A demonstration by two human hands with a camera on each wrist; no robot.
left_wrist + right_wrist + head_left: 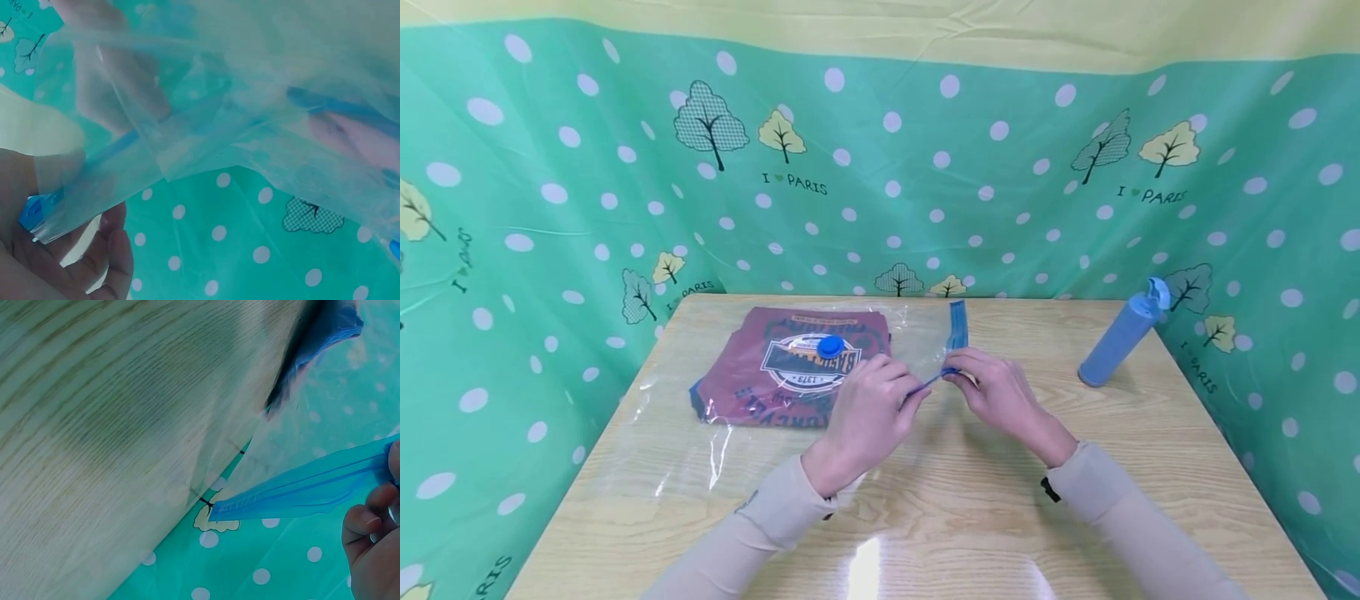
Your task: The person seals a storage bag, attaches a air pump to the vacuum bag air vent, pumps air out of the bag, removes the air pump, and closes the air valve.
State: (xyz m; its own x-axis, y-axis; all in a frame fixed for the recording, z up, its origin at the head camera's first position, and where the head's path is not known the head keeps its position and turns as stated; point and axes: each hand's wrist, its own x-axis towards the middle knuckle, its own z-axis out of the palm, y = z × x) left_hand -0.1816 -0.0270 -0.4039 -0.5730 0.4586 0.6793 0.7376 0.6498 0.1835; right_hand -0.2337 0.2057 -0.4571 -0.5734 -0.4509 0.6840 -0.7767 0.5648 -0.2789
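A clear vacuum storage bag (670, 454) with a round blue valve (831, 347) lies on the table. Inside it is a folded maroon garment (737, 367) with a printed badge. The bag's blue zip strip (957, 323) runs along its right end. My left hand (868, 408) pinches the near part of the strip, partly covering the bag's edge. Just to its right, my right hand (1000, 396) pinches the strip farther along. In the right wrist view, a flat length of the blue strip (300, 481) stretches out from the right fingers.
A blue cylinder with a hooked top (1116, 337) stands at the right of the wooden table (985, 533). Green dotted cloth (880, 183) hangs behind the table and on both sides.
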